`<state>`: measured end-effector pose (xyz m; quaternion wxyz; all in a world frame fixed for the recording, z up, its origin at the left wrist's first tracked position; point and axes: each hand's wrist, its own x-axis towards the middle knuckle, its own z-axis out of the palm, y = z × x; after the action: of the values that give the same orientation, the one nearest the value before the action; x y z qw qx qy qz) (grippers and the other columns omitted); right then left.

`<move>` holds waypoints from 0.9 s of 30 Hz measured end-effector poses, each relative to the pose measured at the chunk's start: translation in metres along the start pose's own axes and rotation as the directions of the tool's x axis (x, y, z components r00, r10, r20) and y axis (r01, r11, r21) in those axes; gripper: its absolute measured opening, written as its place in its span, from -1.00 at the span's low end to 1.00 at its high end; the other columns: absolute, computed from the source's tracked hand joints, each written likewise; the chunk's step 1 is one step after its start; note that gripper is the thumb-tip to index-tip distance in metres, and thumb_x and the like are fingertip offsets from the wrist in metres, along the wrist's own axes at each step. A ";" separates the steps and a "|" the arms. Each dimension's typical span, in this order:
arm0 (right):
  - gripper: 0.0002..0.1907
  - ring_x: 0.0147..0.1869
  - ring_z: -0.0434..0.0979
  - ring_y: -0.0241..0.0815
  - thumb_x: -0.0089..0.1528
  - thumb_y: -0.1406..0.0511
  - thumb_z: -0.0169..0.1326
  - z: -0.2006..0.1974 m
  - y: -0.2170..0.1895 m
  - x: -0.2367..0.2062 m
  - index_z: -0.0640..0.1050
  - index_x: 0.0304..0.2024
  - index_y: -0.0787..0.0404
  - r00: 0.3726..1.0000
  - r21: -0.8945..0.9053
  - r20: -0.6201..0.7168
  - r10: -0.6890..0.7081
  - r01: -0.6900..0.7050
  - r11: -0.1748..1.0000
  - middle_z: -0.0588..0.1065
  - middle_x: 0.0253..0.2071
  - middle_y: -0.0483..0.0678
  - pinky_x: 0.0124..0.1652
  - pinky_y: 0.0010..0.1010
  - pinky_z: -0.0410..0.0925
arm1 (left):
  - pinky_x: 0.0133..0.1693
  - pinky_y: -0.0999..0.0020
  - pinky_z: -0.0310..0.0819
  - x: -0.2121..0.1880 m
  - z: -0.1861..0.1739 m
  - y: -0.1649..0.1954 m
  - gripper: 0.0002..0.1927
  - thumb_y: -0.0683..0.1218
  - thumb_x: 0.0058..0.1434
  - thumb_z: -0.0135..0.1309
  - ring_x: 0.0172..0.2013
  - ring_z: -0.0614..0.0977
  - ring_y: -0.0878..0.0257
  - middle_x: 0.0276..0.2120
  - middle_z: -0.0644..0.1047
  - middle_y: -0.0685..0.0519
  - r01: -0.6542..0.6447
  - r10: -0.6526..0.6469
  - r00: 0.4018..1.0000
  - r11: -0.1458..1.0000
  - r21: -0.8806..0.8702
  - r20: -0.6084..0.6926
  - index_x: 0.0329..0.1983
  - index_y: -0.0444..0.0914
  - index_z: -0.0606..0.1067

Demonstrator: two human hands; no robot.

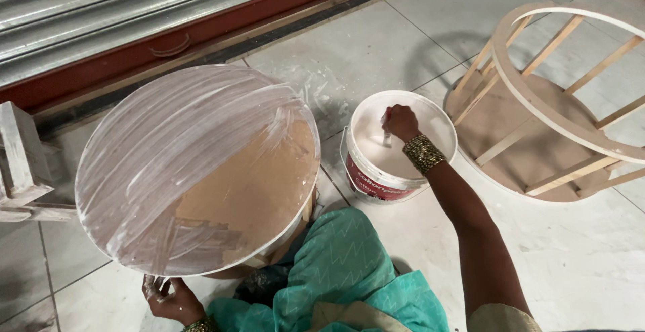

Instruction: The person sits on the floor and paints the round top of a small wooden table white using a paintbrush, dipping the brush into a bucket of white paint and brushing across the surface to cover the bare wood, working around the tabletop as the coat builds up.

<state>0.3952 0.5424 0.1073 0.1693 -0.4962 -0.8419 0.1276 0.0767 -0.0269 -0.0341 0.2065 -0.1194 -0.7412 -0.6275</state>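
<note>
— Where's the brush against your fingers?

— My right hand (401, 122) is down inside the white paint bucket (366, 171), fingers closed around the brush (387, 137). Only a short bit of the brush shows below my knuckles, its tip at the surface of the pale paint. Bucket sits on the tiled floor (571, 251), just right of the round board.

— Left hand?

— My left hand (171, 300) is low, under the near edge of the round disc (195, 164), fingers curled and smeared white. Can't tell whether they grip the rim or only rest beneath it.

— The disc itself?

— Tilted toward me, propped against my lap. White streaks cover its left and upper part; a bare brown patch remains lower right.

— Edges, room?

— Bucket rim nearly touches the disc's right edge. Right of the bucket, close by, a round wooden frame (537, 104) lies on its side. Open tile near right. Far side is shut off by a metal shutter (101, 10); a wooden piece (20, 157) stands left.
</note>
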 end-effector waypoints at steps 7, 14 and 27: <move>-0.86 -0.48 0.65 -0.17 0.08 0.43 0.25 -0.016 0.007 -0.010 0.67 -0.30 0.39 0.950 0.765 0.301 -0.087 -0.186 0.617 0.63 -0.45 0.12 -0.49 -0.44 0.50 | -0.12 0.39 0.51 0.000 -0.001 -0.005 -0.61 -0.28 0.40 0.22 -0.09 0.60 0.22 0.06 0.56 -0.08 0.034 -0.034 0.999 0.999 -0.029 0.003 0.26 -0.47 0.47; -0.83 -0.28 0.71 -0.09 0.25 0.45 0.12 -0.096 0.036 -0.084 0.61 -0.14 0.45 0.991 0.856 -0.124 0.049 0.082 0.510 0.63 -0.30 0.11 -0.27 -0.36 0.60 | -0.15 0.42 0.49 0.000 0.000 -0.004 -0.61 -0.28 0.38 0.23 -0.10 0.60 0.23 0.07 0.57 -0.07 0.037 -0.037 0.999 0.998 -0.050 0.004 0.25 -0.46 0.49; -0.86 -0.10 0.66 0.06 0.40 0.40 0.07 -0.061 0.120 -0.264 0.49 -0.11 0.43 0.877 0.934 -0.264 0.401 0.336 -0.120 0.60 -0.06 0.20 0.02 0.01 0.57 | -0.15 0.41 0.48 0.002 -0.007 0.009 -0.49 -0.37 0.30 0.15 -0.04 0.62 0.21 0.17 0.53 -0.10 0.022 -0.015 0.996 0.997 -0.076 0.090 0.34 -0.43 0.45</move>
<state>0.6349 0.3700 0.0752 0.6795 -0.2326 -0.3680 0.5905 0.0799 -0.0321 -0.0245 0.1625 -0.1487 -0.7261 -0.6514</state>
